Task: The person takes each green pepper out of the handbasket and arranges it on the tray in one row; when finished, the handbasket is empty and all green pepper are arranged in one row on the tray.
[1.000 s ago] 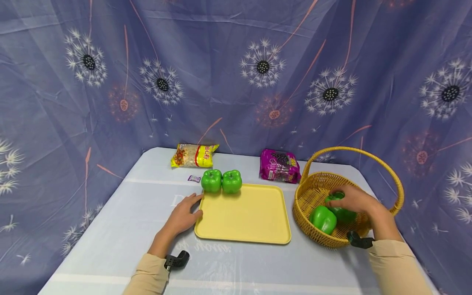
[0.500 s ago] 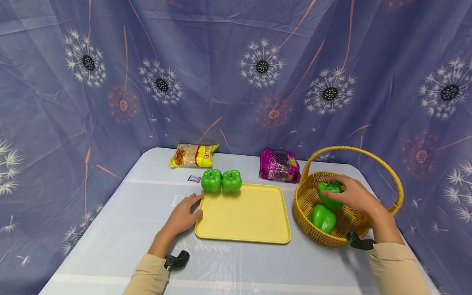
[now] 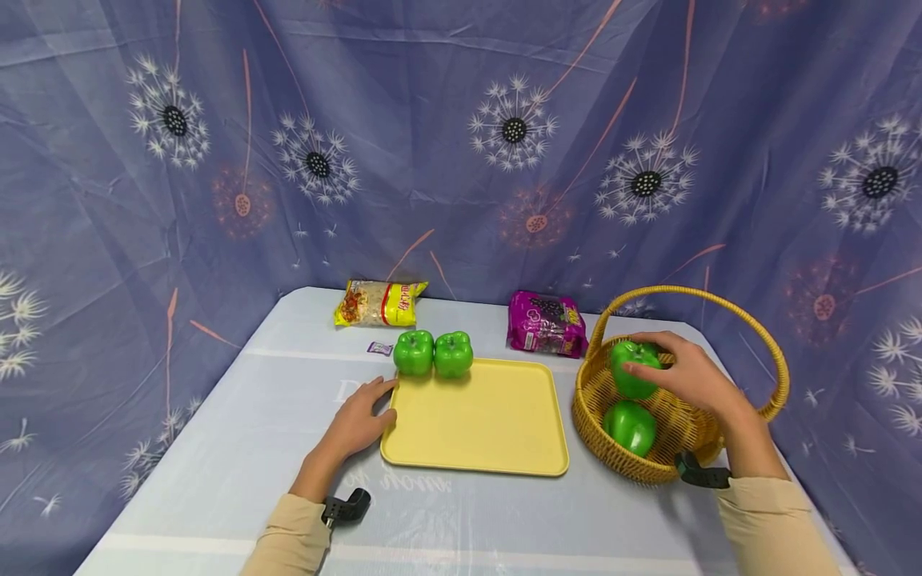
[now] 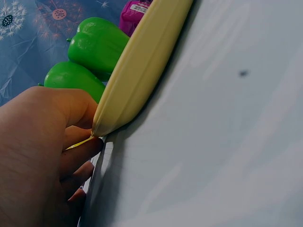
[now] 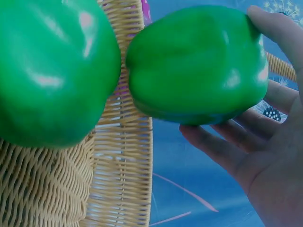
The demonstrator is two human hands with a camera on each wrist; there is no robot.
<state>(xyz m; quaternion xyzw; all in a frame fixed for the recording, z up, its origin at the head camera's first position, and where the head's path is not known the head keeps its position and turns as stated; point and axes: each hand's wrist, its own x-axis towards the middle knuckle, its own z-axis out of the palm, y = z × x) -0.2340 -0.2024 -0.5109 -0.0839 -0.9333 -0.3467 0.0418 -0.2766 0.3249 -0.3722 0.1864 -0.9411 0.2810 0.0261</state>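
Observation:
My right hand grips a green bell pepper over the back of a wicker basket. In the right wrist view, thumb and fingers hold this pepper at one end. A second bell pepper lies in the basket, just nearer. My left hand rests at the left edge of a yellow tray, thumb and index finger spread along it. The left wrist view has the fingertips right at the tray's rim. Two more bell peppers, a left one and a right one, sit side by side at the tray's back left corner.
A yellow food bag lies at the back left of the table, with a small purple packet in front of it. A purple package stands behind the tray. The basket's tall handle arches beside my right forearm. Patterned cloth hangs behind.
My right hand has lifted its bell pepper from inside the basket and moved it up and toward the back left. The left hand and tray have stayed put.

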